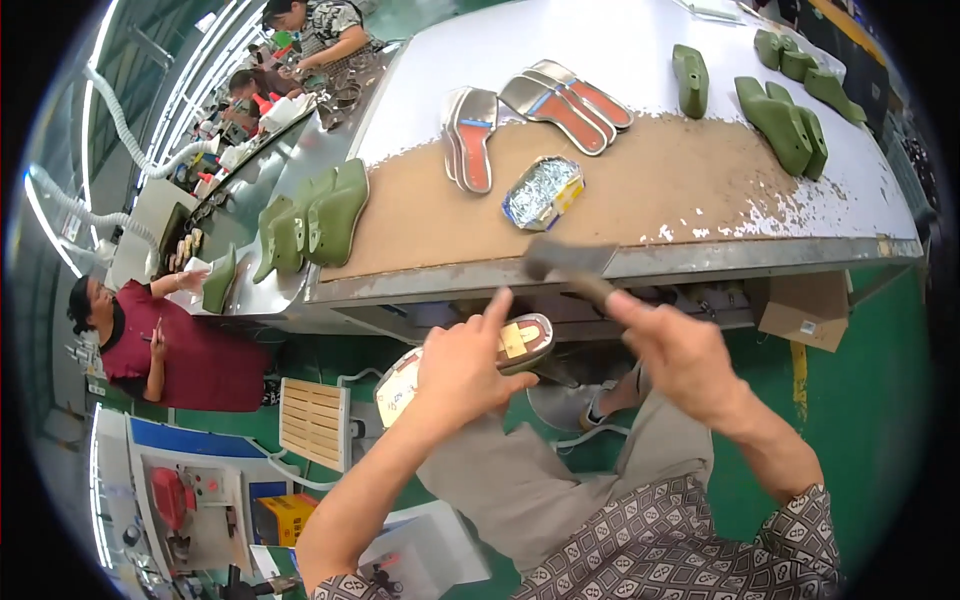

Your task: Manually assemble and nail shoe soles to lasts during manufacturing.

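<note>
Over my lap my left hand (462, 372) grips a shoe last with an insole (536, 334) on its upward face. My thumb and fingers lie across its middle, with the index finger stretched toward the table edge. A small yellow patch shows on the insole near one end. My right hand (682, 352) is closed around the handle of a hammer (590, 285). The hammer head is blurred and raised above the last, close to the metal table edge. On the table beyond, a torn box of small metal nails (543, 192) stands near stacked insoles (472, 145).
More insoles (575, 108) lie farther back on the worktable (420, 230). Green shoe lasts stand at its left (338, 215) and right (785, 125). A co-worker in maroon (190, 350) works at the left. A slatted stool (313, 423) and cardboard box (805, 315) are below table height.
</note>
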`<action>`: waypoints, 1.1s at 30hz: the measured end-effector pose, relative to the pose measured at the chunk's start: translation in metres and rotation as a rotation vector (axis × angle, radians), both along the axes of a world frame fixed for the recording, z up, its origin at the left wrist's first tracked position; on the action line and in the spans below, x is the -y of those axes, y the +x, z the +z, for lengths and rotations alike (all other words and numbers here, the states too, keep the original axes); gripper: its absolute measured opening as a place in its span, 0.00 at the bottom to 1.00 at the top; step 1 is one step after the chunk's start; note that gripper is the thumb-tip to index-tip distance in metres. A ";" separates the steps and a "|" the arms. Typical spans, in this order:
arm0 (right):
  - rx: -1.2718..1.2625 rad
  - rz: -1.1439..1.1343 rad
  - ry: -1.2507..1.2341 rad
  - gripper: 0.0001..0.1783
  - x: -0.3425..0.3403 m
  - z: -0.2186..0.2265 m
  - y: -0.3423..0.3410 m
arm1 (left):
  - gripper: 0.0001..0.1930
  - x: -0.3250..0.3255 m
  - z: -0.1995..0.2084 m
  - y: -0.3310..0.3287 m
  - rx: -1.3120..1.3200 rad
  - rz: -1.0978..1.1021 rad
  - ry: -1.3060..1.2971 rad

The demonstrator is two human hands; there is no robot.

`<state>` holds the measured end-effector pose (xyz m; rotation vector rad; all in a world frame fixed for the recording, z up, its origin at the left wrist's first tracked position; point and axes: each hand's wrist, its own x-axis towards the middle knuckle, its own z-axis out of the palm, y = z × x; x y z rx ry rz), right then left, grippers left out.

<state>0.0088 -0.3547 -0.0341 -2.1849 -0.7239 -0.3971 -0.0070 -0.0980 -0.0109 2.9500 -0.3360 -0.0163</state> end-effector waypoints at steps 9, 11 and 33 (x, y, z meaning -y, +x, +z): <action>0.220 -0.605 -0.610 0.21 0.138 -0.038 0.071 | 0.30 -0.042 0.091 0.030 0.500 0.310 -0.396; 0.221 -0.598 -0.586 0.20 0.144 -0.050 0.072 | 0.29 -0.079 0.094 0.055 0.766 0.271 -0.832; 0.093 -0.522 -0.380 0.24 0.130 -0.047 0.093 | 0.36 -0.204 -0.035 0.161 0.482 0.784 -0.140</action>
